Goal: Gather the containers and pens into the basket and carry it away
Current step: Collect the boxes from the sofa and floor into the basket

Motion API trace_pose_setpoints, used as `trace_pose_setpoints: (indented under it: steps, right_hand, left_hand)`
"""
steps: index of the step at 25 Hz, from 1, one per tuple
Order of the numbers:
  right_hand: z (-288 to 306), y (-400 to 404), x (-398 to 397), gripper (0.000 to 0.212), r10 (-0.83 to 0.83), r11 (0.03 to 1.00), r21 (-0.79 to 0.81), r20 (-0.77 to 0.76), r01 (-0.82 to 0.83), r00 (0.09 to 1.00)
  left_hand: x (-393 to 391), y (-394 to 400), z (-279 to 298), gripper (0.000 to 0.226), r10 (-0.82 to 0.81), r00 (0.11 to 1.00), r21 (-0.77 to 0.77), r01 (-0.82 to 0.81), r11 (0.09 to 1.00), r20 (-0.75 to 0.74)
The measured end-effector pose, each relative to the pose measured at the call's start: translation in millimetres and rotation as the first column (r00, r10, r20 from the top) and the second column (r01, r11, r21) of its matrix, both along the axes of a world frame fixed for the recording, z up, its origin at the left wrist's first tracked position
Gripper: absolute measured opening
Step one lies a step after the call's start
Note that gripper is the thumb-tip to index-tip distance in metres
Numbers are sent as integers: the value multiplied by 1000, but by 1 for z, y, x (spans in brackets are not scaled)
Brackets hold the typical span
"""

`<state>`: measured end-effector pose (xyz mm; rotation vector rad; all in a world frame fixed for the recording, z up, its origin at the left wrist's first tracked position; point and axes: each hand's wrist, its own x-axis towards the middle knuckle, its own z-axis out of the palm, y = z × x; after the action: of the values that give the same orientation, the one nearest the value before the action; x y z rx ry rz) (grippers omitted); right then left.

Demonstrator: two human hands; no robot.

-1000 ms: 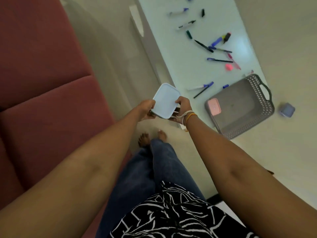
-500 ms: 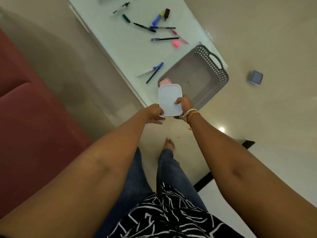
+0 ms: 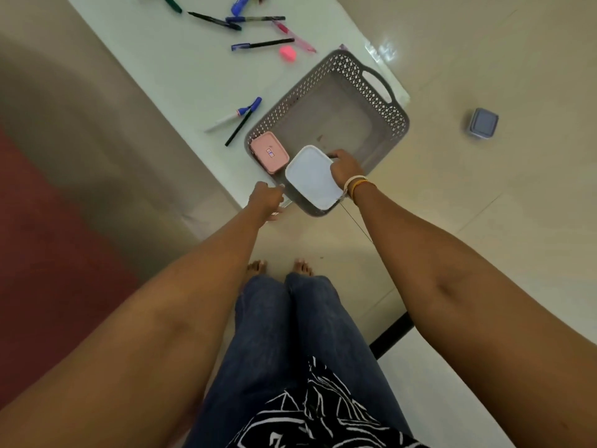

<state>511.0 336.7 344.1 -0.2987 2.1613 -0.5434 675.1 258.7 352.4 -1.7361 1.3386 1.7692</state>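
While the right hand (image 3: pixel 344 166) grips one white container (image 3: pixel 311 177) over the basket (image 3: pixel 384 105), one pink container (image 3: pixel 269 152) lies inside, left hand (image 3: pixel 266 198) seemingly loose

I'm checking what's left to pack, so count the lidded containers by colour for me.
Pink container: 1, in the basket
White container: 1, held by the right hand over the basket
Blue-grey container: 1, on the floor
Total: 3
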Motion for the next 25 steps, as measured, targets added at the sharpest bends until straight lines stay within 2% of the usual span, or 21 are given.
trace_pose_setpoints:
  steps: [2,4,6,8,10,12,14,18,22,25]
  right_hand:
    - [-19,-5,4,47,58,998,31,22,-59,998]
    - [-33,-10,7,41,148,986,69,22,-149,989]
    - [-36,-12,9,27,219,969,118,3,-218,976]
    - [-28,-9,13,29,240,958,166,-17,-234,971]
    - [-8,-2,16,43,256,949,204,-54,-240,965]
    - [24,8,16,48,259,950,206,-100,-235,961]
    - [59,20,15,49,229,961,189,-134,-202,964]
    - [120,50,3,51,131,982,159,-174,-103,976]
    - [153,93,-33,53,63,989,143,-249,-27,967]
    - [164,129,-75,50,11,990,141,-285,31,959]
  left_hand:
    - [-1,-2,-16,46,17,999,19,-16,1000,-52]
    - [-3,-3,-25,37,-32,997,-43,29,999,-71]
    - [-5,-7,-26,34,-87,995,-108,82,991,-38]
    - [-3,-9,-15,36,-199,979,-179,203,963,43]
    - [-1,-7,7,43,-365,913,-304,405,862,182]
    - [1,-3,39,50,-521,799,-439,601,668,300]
    - [-6,0,73,57,-637,687,-505,711,489,351]
    - [-41,14,133,51,-772,550,-548,772,322,320]
    - [-98,41,167,64,-854,416,-610,777,156,311]
    - [-151,67,179,63,-881,353,-602,792,102,315]
